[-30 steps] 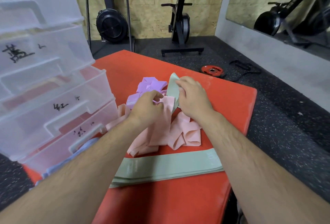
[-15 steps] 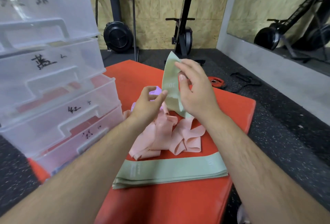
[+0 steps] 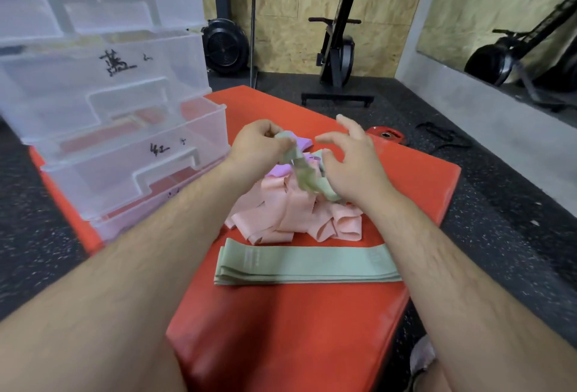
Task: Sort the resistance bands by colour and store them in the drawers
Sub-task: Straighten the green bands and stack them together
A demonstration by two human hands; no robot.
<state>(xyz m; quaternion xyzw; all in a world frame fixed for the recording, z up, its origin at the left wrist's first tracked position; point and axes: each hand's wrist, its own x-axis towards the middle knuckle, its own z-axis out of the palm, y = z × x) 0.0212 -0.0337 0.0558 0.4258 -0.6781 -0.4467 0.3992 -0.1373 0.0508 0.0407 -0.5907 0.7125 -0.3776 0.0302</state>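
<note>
2 bare forearms reach in from the near edge and meet over the middle of the red mat (image 3: 281, 335). The left hand (image 3: 256, 148) is raised, its fingers curled tight round the upper end of a green resistance band (image 3: 304, 178), which hangs twisted between both hands. The right hand (image 3: 352, 167) sits just right of it, upper fingers spread and lifted, thumb against the band. The band's lower end runs under the palm, and blur hides whether that hand grips it.

Below the hands lies a loose heap of pink bands (image 3: 293, 220), with purple bands (image 3: 278, 170) at its far side. A flat stack of folded green bands (image 3: 306, 263) lies just near of the heap, apart from it.

Clear plastic drawers (image 3: 109, 117) stand on the mat's left side, 1 jutting out toward the heap. Bare mat stretches near of the green stack; speckled floor (image 3: 499, 204) runs past the right edge.
</note>
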